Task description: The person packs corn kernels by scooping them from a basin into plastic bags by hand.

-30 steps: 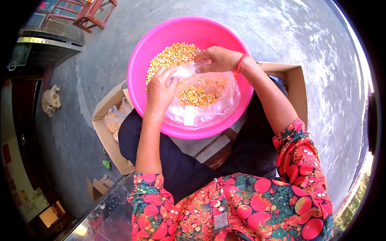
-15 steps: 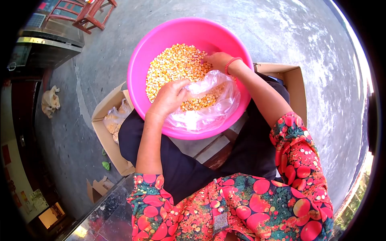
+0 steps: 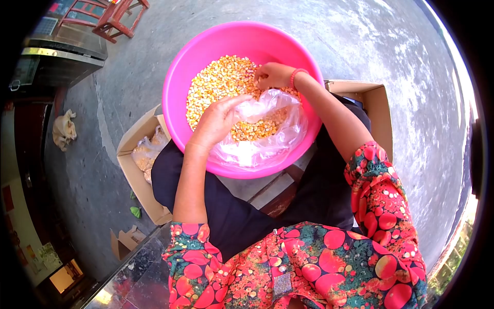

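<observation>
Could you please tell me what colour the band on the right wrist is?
The wristband is red, seen best in the current head view.

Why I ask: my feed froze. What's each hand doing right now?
Left hand: fingers extended at the plastic bag opening; grip can't be told.
Right hand: fingers curled at the corn; can't tell if holding any.
</observation>
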A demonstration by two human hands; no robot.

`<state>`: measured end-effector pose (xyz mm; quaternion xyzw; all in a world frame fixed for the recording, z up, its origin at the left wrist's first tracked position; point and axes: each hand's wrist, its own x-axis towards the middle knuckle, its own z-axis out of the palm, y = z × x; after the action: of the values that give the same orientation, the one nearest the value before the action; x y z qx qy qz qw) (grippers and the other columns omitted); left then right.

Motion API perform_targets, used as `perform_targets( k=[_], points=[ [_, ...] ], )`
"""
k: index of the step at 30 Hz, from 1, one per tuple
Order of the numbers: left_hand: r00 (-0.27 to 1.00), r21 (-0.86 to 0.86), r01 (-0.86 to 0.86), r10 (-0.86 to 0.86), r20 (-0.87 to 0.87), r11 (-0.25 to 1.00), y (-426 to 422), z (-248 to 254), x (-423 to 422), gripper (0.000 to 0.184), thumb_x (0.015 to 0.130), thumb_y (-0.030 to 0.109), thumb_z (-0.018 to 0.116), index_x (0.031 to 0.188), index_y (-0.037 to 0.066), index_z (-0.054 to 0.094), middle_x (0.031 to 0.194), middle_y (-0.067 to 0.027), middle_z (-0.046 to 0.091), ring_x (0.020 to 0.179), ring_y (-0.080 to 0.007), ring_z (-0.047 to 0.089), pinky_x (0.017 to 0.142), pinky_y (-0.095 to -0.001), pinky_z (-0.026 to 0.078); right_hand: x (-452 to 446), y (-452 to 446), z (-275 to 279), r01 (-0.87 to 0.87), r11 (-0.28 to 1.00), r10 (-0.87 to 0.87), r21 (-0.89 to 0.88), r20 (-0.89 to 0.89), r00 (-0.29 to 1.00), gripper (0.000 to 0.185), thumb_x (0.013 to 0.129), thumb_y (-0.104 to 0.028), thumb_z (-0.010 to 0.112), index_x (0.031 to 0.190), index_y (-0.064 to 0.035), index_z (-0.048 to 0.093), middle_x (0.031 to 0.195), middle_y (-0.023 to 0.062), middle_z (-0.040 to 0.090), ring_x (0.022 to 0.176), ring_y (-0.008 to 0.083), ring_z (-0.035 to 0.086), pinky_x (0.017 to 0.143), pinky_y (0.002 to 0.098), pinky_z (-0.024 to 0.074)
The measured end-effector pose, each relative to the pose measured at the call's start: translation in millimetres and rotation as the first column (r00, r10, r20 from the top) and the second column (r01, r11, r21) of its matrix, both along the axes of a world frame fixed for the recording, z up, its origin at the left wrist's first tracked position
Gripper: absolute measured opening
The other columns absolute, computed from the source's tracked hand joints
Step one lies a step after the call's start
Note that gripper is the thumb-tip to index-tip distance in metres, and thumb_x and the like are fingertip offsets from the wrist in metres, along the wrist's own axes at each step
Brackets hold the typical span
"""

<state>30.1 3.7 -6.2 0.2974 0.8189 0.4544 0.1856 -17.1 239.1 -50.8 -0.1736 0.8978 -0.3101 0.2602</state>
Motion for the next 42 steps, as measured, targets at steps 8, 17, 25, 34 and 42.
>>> perform_targets(
  k=[8, 17, 25, 34, 42],
  points=[
    [0.997, -0.240, -0.041, 0.023, -0.076, 0.970, -3, -6, -2, 0.033, 0.079, 0.002, 0.049, 0.109, 0.008, 0.063, 0.098, -0.0196, 0.063, 0.089, -0.0334, 0.061, 0.081, -0.0410, 0.047, 14, -8, 60, 0.307, 0.806, -0.143, -0.506, 0.337, 0.931, 0.020, 0.089, -0.019, 0.060, 0.102, -0.0045, 0.060, 0.080, -0.0018, 0.059, 0.069, 0.0033, 0.055, 0.057, 0.0201, 0.0499],
    [0.979, -0.224, -0.193, 0.174, -0.103, 0.955, -2, -10, -4, 0.029, 0.082, 0.005, 0.049, 0.108, 0.005, 0.063, 0.098, -0.0201, 0.063, 0.092, -0.0343, 0.061, 0.081, -0.0415, 0.047, 50, -36, 63, -0.139, 0.876, 0.238, -0.463, 0.164, 0.957, 0.019, 0.084, -0.011, 0.060, 0.101, -0.0039, 0.063, 0.082, 0.0051, 0.064, 0.070, 0.0128, 0.060, 0.060, 0.0262, 0.0483],
    [0.998, -0.241, -0.059, 0.048, -0.052, 0.969, -2, -8, -3, 0.031, 0.078, 0.001, 0.051, 0.106, 0.006, 0.064, 0.097, -0.0181, 0.063, 0.089, -0.0321, 0.062, 0.079, -0.0398, 0.048, 26, -19, 76, 0.098, 0.925, -0.054, -0.368, 0.128, 0.990, 0.017, 0.084, -0.010, 0.055, 0.097, -0.0067, 0.065, 0.081, 0.0015, 0.066, 0.072, 0.0101, 0.060, 0.062, 0.0264, 0.0510],
    [0.998, -0.187, 0.055, -0.052, 0.023, 0.981, 3, 0, 0, 0.033, 0.075, 0.003, 0.052, 0.105, 0.005, 0.065, 0.097, -0.0195, 0.063, 0.091, -0.0318, 0.061, 0.082, -0.0382, 0.047, -7, -11, -16, 0.161, 0.961, -0.093, 0.223, -0.289, 0.953, 0.043, 0.077, -0.019, 0.061, 0.119, -0.0120, 0.054, 0.116, 0.0205, 0.053, 0.102, 0.0348, 0.056, 0.090, 0.0417, 0.0444],
    [0.995, -0.143, 0.051, -0.063, -0.075, 0.988, 7, 10, 4, 0.031, 0.074, 0.017, 0.061, 0.102, 0.005, 0.066, 0.097, -0.0174, 0.063, 0.092, -0.0315, 0.061, 0.085, -0.0376, 0.047, 6, -41, -10, -0.035, 0.994, 0.052, 0.099, -0.175, 0.983, 0.046, 0.073, -0.030, 0.066, 0.116, -0.0139, 0.060, 0.115, 0.0161, 0.058, 0.103, 0.0333, 0.058, 0.087, 0.0394, 0.0469]
  ],
)
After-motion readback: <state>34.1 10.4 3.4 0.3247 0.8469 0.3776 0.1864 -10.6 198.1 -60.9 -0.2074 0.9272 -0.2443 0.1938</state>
